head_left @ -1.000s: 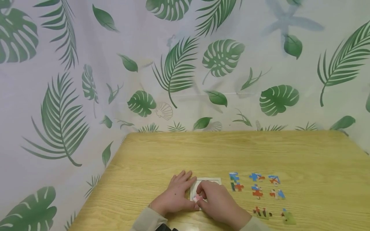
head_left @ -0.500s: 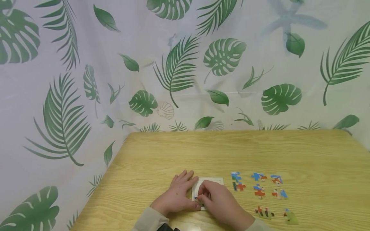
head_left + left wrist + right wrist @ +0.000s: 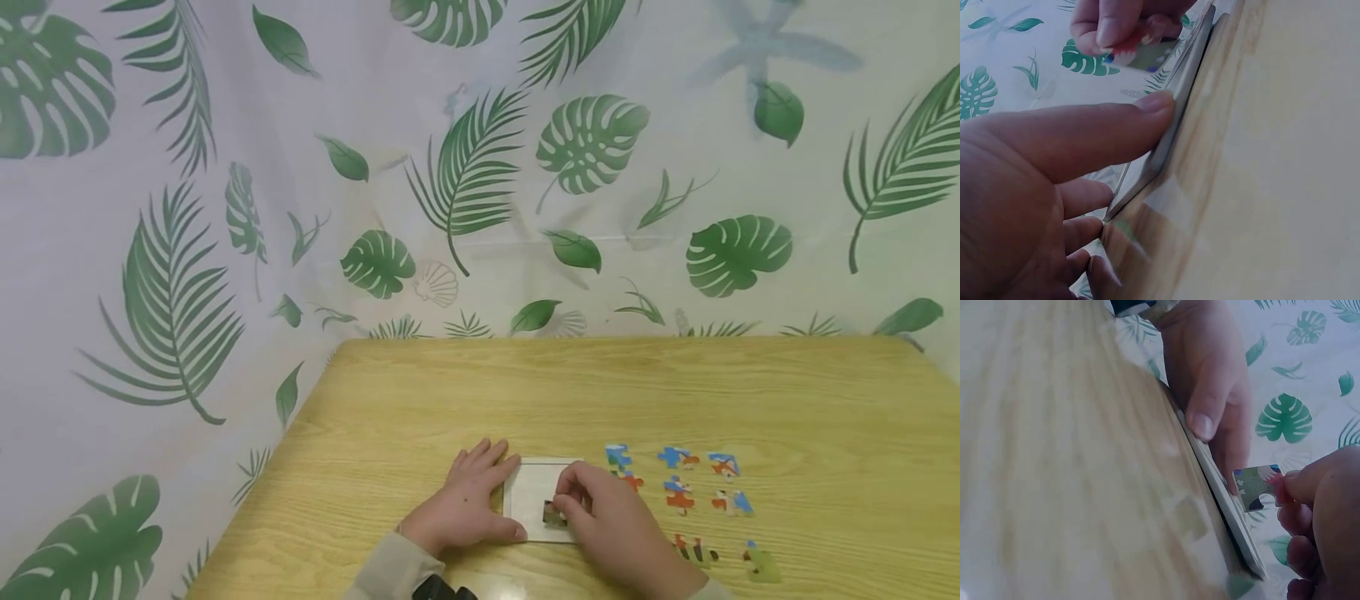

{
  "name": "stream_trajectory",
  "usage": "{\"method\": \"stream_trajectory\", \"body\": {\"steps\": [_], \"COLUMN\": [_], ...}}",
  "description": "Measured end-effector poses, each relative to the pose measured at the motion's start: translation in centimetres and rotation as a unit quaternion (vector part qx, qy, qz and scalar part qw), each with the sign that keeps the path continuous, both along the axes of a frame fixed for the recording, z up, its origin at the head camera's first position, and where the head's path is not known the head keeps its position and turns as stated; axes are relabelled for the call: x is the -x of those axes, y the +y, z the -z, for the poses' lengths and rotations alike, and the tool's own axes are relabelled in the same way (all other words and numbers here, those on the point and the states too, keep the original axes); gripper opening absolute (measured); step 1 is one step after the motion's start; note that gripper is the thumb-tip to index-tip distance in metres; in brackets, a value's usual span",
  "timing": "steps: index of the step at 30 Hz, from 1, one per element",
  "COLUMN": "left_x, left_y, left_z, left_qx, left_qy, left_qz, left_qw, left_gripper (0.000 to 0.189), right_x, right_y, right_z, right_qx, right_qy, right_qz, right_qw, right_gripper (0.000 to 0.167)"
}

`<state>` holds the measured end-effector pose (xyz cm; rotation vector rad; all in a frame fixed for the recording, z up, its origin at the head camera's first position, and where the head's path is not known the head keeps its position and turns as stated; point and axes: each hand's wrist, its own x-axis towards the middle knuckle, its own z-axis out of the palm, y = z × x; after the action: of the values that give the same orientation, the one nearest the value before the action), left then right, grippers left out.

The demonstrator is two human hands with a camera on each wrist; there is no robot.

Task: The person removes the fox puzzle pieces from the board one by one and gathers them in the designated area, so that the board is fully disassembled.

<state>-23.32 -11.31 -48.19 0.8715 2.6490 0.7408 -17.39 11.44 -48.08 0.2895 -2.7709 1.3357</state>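
Note:
My right hand (image 3: 617,518) pinches a jigsaw puzzle piece (image 3: 1250,486) between thumb and fingertips. In the right wrist view the piece shows green, pink and dark patches, with a rounded notch at its lower edge. It is held over a shallow pale puzzle tray (image 3: 528,487), whose visible floor is bare. My left hand (image 3: 467,506) lies along the tray's left side with the fingers spread. Its thumb (image 3: 1104,128) rests on the near rim in the left wrist view. The right hand hides the tray's right part.
To the right of the tray lie several loose puzzle pieces in rough rows, such as a blue and orange piece (image 3: 678,457) and a green piece (image 3: 761,564). Behind the wooden table (image 3: 450,383) hangs a white leaf-print curtain (image 3: 480,308).
My right hand has moved right with the puzzle piece, away from the tray's lower left corner, uncovering that part of the floor. The left hand still rests at the tray's left side.

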Motion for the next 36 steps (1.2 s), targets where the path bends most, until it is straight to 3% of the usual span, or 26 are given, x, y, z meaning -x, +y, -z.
{"method": "stream_trajectory", "body": {"steps": [15,22,32,36], "left_x": [0.2,0.3,0.2,0.2], "left_y": [0.0,-0.3,-0.1,0.3], "left_z": [-0.1,0.1,0.3,0.2], "left_qx": [-0.013,-0.006,-0.002,-0.008], "left_qy": [-0.012,-0.011,0.001,-0.002], "left_qz": [0.008,0.006,0.006,0.002], "left_qw": [0.9998,0.9999,1.0000,1.0000], "left_gripper": [0.097,0.098,0.098,0.098], "right_x": [-1.1,-1.0,-0.7,-0.8], "right_y": [5.3,6.8,7.6,7.5], "right_z": [-0.1,0.0,0.4,0.3], "right_qx": [-0.018,-0.060,-0.138,-0.161], "right_qy": [-0.034,-0.044,-0.007,-0.013], "right_qz": [0.034,0.038,-0.008,0.002], "right_qw": [0.9987,0.9965,0.9903,0.9868], "right_gripper": [0.012,0.012,0.015,0.018]}}
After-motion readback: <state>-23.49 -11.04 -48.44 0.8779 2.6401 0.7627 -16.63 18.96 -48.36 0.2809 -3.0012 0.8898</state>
